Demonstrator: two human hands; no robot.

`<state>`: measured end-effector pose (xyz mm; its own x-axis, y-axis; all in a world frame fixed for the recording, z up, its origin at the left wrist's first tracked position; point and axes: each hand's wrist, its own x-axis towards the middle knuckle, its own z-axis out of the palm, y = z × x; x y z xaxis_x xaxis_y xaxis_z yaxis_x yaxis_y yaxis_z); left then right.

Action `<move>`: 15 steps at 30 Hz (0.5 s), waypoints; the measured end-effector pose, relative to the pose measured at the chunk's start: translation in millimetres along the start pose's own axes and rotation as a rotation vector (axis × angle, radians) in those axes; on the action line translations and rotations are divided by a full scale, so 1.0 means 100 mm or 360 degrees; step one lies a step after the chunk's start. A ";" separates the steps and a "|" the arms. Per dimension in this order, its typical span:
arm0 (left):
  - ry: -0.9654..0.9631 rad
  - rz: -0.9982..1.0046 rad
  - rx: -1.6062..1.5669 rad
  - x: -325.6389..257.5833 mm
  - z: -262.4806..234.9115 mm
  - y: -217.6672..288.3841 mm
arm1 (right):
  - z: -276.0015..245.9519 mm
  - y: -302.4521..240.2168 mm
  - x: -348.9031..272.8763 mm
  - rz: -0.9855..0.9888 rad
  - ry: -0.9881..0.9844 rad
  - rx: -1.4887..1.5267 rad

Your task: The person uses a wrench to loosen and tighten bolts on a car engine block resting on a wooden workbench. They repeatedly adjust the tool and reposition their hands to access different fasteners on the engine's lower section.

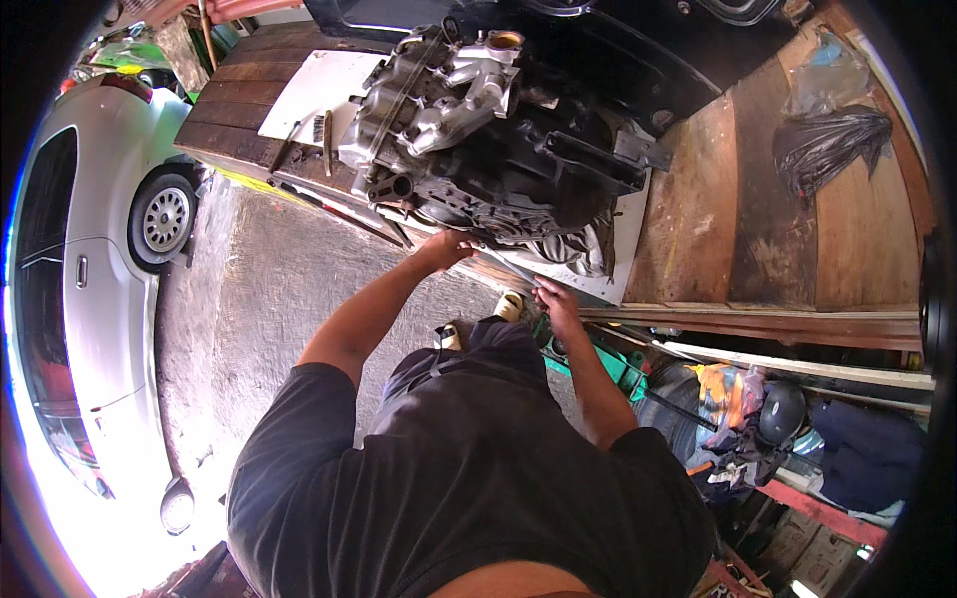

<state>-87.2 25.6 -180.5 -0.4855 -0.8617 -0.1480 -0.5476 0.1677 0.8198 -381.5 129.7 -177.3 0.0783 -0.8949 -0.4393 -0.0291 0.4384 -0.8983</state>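
A large grey and black car engine point(469, 149) lies on the wooden bench, its near side facing me. Along its lower edge, both my hands hold a slim metal bar-shaped wrench point(508, 265). My left hand point(451, 249) is closed around the wrench's far end, right against the engine's edge; whatever lies under those fingers is hidden. At the nearer end, my right hand point(558, 304) grips the handle, lower and further right. Grey crumpled cloth point(583, 249) sits under the engine, just above my right hand.
A brush point(327, 145) and a thin dark tool point(285, 147) lie on the bench left of the engine. Black plastic point(832, 145) rests on the boards at right. A silver car point(110, 249) stands at left. Below the bench are a green jack point(618, 369) and a tyre point(670, 414).
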 end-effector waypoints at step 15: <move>0.0206 -0.0302 0.0388 0.15 0.06 0.36 | 0.04 0.20 0.41 -0.0622 0.0343 -0.1070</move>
<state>-118.5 21.9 -156.8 -0.2773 -0.9395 -0.2012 -0.7744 0.0946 0.6256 -374.6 101.8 -213.2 0.0151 -0.9996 -0.0224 -0.6381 0.0076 -0.7699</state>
